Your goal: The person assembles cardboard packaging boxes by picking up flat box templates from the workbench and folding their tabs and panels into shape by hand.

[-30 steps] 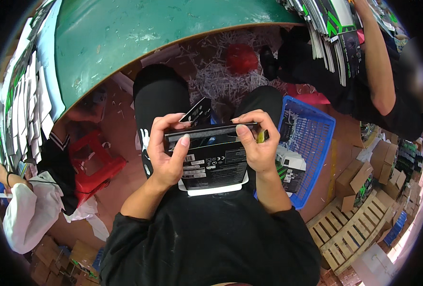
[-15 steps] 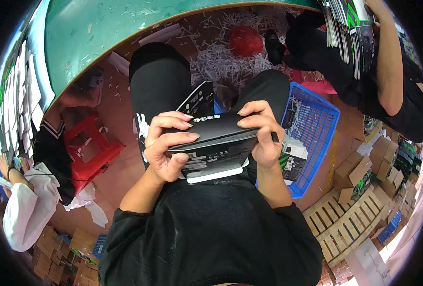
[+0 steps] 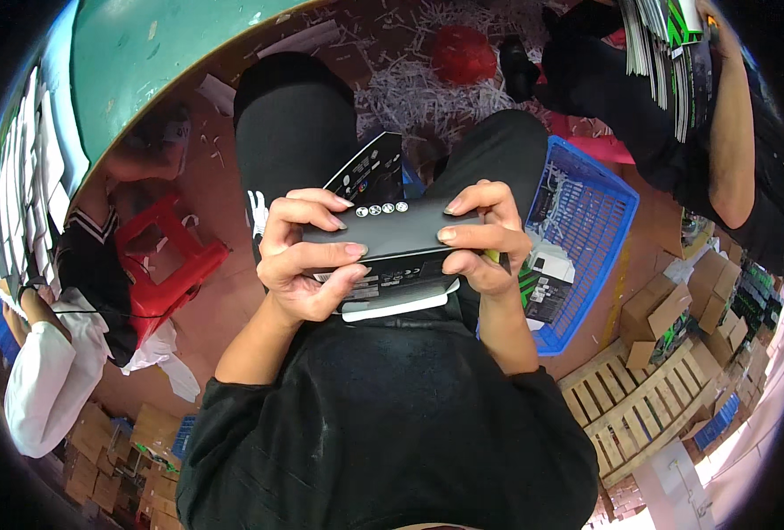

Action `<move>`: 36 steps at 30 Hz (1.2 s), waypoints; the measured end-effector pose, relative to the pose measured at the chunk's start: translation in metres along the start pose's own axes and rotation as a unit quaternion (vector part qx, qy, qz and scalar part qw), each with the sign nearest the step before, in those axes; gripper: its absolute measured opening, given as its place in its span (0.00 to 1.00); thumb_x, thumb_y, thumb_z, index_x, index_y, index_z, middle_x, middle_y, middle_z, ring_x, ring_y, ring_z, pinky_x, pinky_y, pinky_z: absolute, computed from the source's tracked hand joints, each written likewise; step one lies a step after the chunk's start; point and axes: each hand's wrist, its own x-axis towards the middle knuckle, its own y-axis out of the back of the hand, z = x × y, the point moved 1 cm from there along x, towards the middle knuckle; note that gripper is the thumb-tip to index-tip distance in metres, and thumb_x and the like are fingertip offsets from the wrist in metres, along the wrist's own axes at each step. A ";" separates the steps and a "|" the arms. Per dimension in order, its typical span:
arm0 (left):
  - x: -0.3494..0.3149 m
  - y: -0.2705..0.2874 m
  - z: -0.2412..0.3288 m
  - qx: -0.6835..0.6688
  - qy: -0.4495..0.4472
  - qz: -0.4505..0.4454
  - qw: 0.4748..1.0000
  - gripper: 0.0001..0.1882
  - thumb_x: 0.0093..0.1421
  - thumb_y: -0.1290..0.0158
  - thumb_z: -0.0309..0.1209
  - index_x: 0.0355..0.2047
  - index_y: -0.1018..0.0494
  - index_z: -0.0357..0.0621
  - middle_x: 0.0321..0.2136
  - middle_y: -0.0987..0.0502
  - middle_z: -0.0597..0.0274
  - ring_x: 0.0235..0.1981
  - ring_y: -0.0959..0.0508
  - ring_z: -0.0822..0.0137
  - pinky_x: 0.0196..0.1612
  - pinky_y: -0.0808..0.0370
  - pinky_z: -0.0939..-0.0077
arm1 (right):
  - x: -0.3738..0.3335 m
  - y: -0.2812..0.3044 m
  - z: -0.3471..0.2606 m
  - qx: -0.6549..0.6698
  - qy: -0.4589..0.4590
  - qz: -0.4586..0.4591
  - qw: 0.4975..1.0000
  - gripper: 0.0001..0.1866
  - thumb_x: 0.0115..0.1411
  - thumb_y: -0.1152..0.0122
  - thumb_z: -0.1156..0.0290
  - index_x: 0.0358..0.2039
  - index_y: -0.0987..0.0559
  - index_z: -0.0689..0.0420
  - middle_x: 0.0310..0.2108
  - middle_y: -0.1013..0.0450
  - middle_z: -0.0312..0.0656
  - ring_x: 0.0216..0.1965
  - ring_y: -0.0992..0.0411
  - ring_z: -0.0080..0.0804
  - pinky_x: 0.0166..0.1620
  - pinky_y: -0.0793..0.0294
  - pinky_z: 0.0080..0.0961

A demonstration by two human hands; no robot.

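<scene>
Above the lap (image 3: 296, 159), a black box (image 3: 396, 233) is clasped at its ends by the left hand (image 3: 304, 258) and right hand (image 3: 495, 240), fingers curled snugly. On the right, room is bounded by a nearby blue basket (image 3: 606, 208); well apart, upper left, by the edge of a green table (image 3: 144, 71). The box's face is marked with round white icons (image 3: 381, 209); white edging (image 3: 396, 304) is seen below.

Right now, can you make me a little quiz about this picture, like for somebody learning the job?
1. What colour is the big basket? A) yellow, B) blue, C) pink.
2. True or false: only one hand touches the black box in the middle.
3. Fill in: the red stool is to the ____ of the black box.

Key: 1. B. 2. False: the left hand and right hand both hold it. 3. left.
</scene>
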 end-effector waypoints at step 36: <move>-0.032 0.056 0.022 -0.094 0.271 0.195 0.938 0.46 0.57 0.42 0.41 0.68 0.50 0.30 0.59 0.34 0.50 0.59 0.31 0.59 0.63 0.36 0.64 | 0.013 -0.006 -0.018 0.587 -0.148 0.211 0.767 0.24 0.68 0.48 0.49 0.50 0.28 0.57 0.34 0.36 0.41 0.25 0.43 0.24 0.24 0.43 0.19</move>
